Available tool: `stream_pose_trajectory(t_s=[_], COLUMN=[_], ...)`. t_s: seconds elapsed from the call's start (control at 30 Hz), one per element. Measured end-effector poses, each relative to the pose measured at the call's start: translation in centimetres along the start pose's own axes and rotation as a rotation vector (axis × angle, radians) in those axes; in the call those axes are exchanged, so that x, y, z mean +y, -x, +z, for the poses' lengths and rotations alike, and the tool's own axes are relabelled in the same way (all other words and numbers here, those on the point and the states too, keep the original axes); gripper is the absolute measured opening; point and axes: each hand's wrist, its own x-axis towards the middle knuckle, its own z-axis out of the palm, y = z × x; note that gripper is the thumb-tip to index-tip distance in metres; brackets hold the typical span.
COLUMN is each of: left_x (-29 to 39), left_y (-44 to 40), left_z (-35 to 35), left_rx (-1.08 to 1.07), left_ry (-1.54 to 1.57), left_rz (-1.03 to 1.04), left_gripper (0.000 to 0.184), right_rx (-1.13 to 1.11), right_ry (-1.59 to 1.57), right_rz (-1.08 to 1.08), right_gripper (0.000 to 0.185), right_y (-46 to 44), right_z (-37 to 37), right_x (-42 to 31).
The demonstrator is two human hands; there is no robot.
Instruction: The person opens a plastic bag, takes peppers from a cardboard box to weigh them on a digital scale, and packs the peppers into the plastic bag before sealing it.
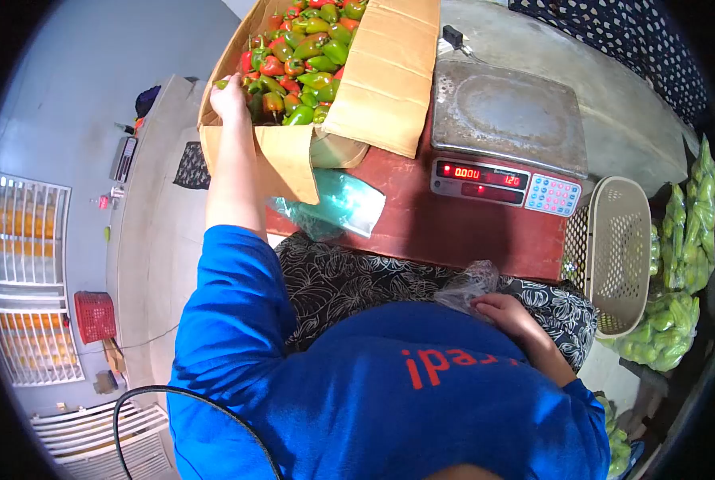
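My left hand (229,98) reaches to the near left corner of an open cardboard box (381,72). Its fingers are closed around a green pepper (221,83), most of which is hidden by the hand. Red and green peppers (305,60) fill the box beside it. Low in front of my body, my right hand (508,314) pinches a clear plastic bag (471,284), which hangs crumpled over my lap.
A digital scale (508,116) with a lit red display stands on the red table (405,208), right of the box. Clear plastic bags (333,206) lie at its front. On the right are a beige basket (620,256) and bagged green vegetables (697,216); a red basket (95,316) sits left.
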Motion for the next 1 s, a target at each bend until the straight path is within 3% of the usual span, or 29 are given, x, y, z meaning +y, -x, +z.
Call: stream_pose_trajectory(t_s=[0.03,0.17,0.3,0.4,0.53,0.6,0.67,0.7,0.77,0.9,0.93,1.0], left_x=[-0.4,-0.8,-1.9,-1.3,-1.8,-2.6,-2.8,0.8,3.6,5.1,5.3,5.3], left_y=[-0.3,-0.2,-0.5,-0.1,0.1,-0.6,-1.1,0.9,2.8,3.0,3.0,3.1], left_z=[-0.1,0.9,1.9,2.7,2.9,2.6,1.6,1.2,1.2,-0.6,-0.8,-0.8], left_rx=[-0.043,-0.298,-0.425,-0.692,-0.782,-0.712,-0.595,-0.651,-0.507,-0.864,-0.98,-1.035], left_ry=[-0.023,-0.882,-1.205,-1.406,-1.427,-1.156,-0.576,-0.267,0.172,0.653,0.746,0.768], left_rz=[-0.027,0.125,-0.019,-0.068,-0.08,-0.153,-0.315,-0.489,-0.602,-0.599,-0.586,-0.577], left_gripper=[0.016,0.041,0.046,0.045,0.04,0.038,0.037,0.026,0.023,0.022,0.037,0.048], right_rx=[0.002,-0.003,-0.006,0.002,-0.002,-0.01,-0.02,-0.013,-0.006,-0.002,-0.005,-0.007], right_ry=[-0.006,0.031,0.016,0.003,0.007,-0.002,-0.057,-0.039,-0.006,0.03,0.035,0.03], right_rz=[0.007,0.008,0.033,0.016,0.001,0.011,0.056,0.043,0.02,0.012,0.02,0.016], right_gripper=[0.033,0.033,0.032,0.032,0.031,0.031,0.031,0.031,0.03,0.03,0.03,0.031], right_y=[0.1,0.6,0.7,0.5,0.5,0.5,0.6,0.6,0.5,0.1,0.0,0.0], right_z=[0.0,-0.3,-0.2,-0.1,-0.1,-0.1,0.0,-0.1,0.0,0.2,0.1,0.1], right_x=[0.0,-1.1,-0.9,-0.4,-0.3,-0.6,-0.9,-0.9,-0.5,0.3,0.3,0.2])
